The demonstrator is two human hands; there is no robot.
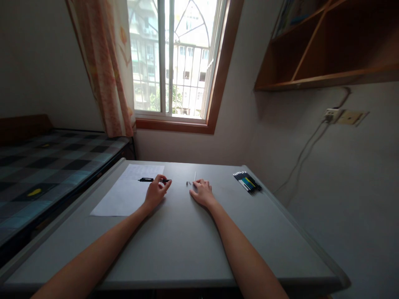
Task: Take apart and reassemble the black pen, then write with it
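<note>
My left hand (pixel 156 192) is closed around a black pen (pixel 146 180), which lies sideways across the fingers above the paper's right edge. The pen's clip end sticks out to the left and its other end shows at the fingertips. My right hand (pixel 203 192) rests on the desk with thumb and fingers apart. Close to its fingertips are a thin pale stick (pixel 195 175), which looks like a pen refill, and small dark pen parts (pixel 187 183), too small to make out fully. Whether the fingers touch the stick is unclear.
A printed white sheet (pixel 115 197) lies left on the grey desk (pixel 174 249). A row of black pens (pixel 248 182) in a pack lies at the right. Beyond are a window (pixel 183 62), a curtain (pixel 109 74), a bed (pixel 62 166), a wall shelf (pixel 311 81) and a socket with cables (pixel 332 115).
</note>
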